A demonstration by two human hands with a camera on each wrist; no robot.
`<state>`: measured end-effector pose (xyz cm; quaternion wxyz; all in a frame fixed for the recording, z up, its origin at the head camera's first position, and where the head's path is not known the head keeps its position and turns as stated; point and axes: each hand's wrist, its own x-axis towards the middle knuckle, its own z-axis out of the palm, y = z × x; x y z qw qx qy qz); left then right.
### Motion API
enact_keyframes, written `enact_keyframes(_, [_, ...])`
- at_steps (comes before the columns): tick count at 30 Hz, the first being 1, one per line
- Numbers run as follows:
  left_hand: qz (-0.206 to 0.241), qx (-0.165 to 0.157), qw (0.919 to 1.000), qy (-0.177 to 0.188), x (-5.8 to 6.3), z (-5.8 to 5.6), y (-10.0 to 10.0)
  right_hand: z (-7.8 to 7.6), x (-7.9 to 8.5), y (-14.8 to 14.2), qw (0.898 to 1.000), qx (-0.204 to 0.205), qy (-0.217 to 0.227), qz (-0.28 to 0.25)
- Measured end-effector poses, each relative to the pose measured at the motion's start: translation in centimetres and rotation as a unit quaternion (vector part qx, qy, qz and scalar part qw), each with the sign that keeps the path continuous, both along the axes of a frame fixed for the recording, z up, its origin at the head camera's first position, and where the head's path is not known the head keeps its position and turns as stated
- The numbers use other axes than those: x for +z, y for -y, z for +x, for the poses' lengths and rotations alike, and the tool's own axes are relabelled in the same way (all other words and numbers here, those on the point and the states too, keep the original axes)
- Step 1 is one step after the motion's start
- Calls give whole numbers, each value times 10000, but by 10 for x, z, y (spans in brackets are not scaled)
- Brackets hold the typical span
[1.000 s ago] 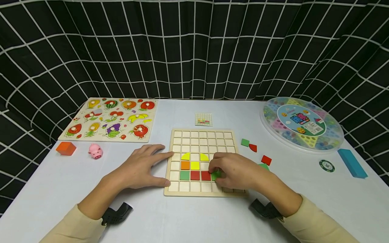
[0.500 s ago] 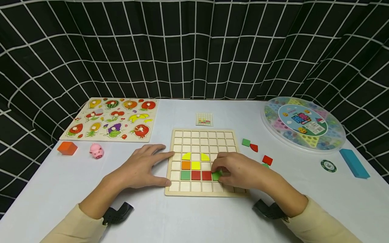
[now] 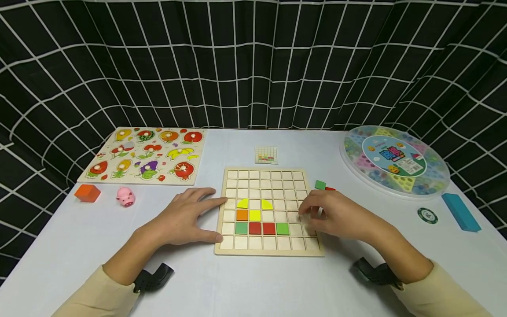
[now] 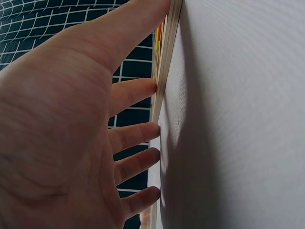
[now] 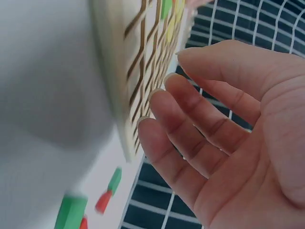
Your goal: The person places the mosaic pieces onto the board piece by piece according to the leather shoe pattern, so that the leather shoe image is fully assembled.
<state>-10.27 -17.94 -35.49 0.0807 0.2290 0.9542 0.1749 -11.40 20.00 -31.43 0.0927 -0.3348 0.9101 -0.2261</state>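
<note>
A wooden grid board [image 3: 265, 252] lies in the middle of the table in the head view. Its cells hold a green tile [image 3: 241, 228], two red tiles [image 3: 262, 228], another green tile [image 3: 283, 229], an orange tile [image 3: 242, 215], a yellow square tile [image 3: 255, 215] and two yellow rounded tiles [image 3: 267, 204]. My left hand [image 3: 186, 218] touches the board's left edge with thumb and index finger spread. Over the board's right edge hovers my right hand [image 3: 342, 215], fingers loosely bent, holding nothing. In the right wrist view, loose green [image 5: 71, 210] and red [image 5: 102, 202] tiles lie on the table beyond the board.
Behind the board lies a small pattern card [image 3: 266, 155]. A fruit puzzle board [image 3: 138, 158], an orange block [image 3: 87, 193] and a pink pig [image 3: 125, 197] are at left. On the right are a round bead box [image 3: 394, 160], a chip [image 3: 428, 215] and a blue block [image 3: 461, 212].
My right hand has let go of the green tile, which lies in its cell beside the red ones, and has moved right. My left hand stays at the board's edge.
</note>
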Motion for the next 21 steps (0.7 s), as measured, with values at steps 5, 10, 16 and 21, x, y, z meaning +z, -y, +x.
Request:
enact_keyframes(5, [14, 19, 10000, 17, 0, 0, 0, -1, 2, -24, 9994, -222, -267, -16])
enact_keyframes(10, [23, 13, 10000, 30, -1, 0, 0, -2, 4, -45, 9969, -678, -200, 337])
enact_keyframes(16, [14, 41, 10000, 20, -1, 0, -1, -2, 0, -63, 9905, -1065, 142, 861])
enact_keyframes(21, [-1, 29, 10000, -36, -1, 0, 0, -1, -6, -66, 9872, -1165, 191, 1073])
